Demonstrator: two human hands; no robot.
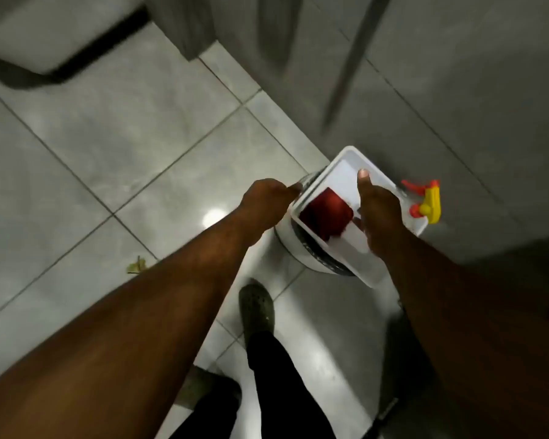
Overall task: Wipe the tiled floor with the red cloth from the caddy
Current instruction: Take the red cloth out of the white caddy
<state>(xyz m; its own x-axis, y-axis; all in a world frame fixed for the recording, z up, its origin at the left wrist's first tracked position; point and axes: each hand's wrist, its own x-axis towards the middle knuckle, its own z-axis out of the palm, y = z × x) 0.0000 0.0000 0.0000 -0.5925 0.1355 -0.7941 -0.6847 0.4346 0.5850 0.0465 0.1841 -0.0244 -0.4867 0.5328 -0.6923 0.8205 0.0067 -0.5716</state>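
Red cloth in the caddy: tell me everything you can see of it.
The red cloth is a dark red, soft-looking fabric, apparently folded into a rough square, though blur hides its texture. It lies flat inside the white caddy, toward the end nearer the person. The caddy sits on a round white bucket on the tiled floor. The right hand reaches over the caddy beside the cloth; whether it touches the cloth cannot be told. The left hand is at the caddy's outer edge.

Right hand over part of red cloth; blurred furniture top left.
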